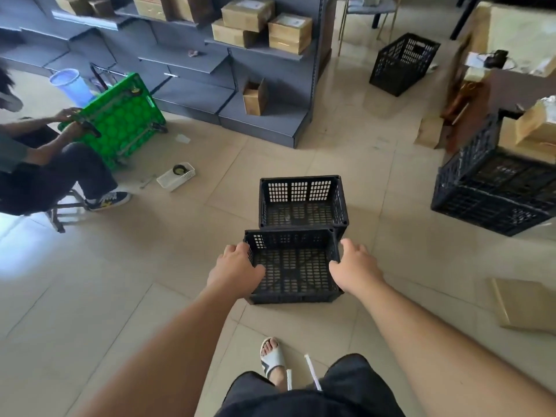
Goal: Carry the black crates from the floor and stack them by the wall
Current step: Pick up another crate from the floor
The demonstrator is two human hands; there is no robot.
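Two empty black crates sit on the tiled floor in front of me, one behind the other. My left hand (237,266) grips the left rim of the near black crate (293,272), fingers outside and thumb over the edge. On that crate's right rim my right hand (353,266) holds the same way. The far black crate (302,203) touches its back side. A third black crate (403,63) stands at the back right, tilted. A larger stack of black crates (493,191) stands at the right edge.
Grey shelving (228,85) with cardboard boxes lines the back. A seated person (45,164) at left holds a green trolley (120,121); a white tray (176,176) lies near their foot. Flat cardboard (523,305) lies at right. My sandalled foot (272,356) is below the crate.
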